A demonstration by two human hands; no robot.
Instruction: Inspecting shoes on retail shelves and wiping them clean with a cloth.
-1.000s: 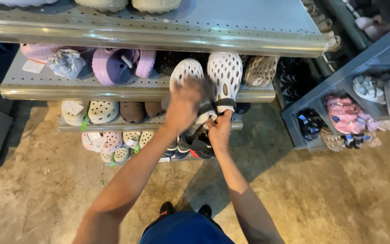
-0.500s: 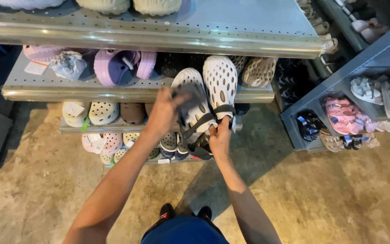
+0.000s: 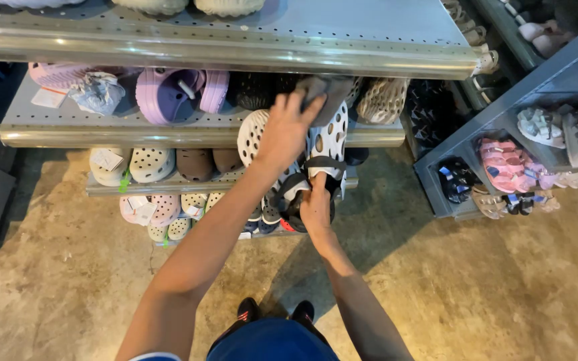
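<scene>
Item: pair of white perforated clogs (image 3: 326, 144) with dark heel straps, held upright against the front lip of the middle shelf (image 3: 168, 134), soles toward you. Your right hand (image 3: 316, 207) is clamped on the heel end of the right-hand clog, fingers wrapped over the strap. Your left hand (image 3: 285, 130) lies across the toes of the pair, fingers curled over a grey flat piece (image 3: 326, 90) at the top, just under the edge of the top shelf (image 3: 269, 40); whether it grips or merely presses, you cannot tell. Neighbours on the middle shelf: a lilac clog (image 3: 168, 93) to the left, a dark clog (image 3: 255, 90) behind your left hand, a beige woven clog (image 3: 382, 100) to the right, touching or nearly touching the pair. Beneath: a lower shelf (image 3: 168, 184) with white and brown clogs, and small clogs on the lowest tier near your right wrist. Open room: the top shelf overhangs closely above the pair; the bare concrete floor (image 3: 68, 294) spreads wide on your left and behind, while a grey rack (image 3: 476, 127) of sandals stands well apart on your right, with a floor gap between.
</scene>
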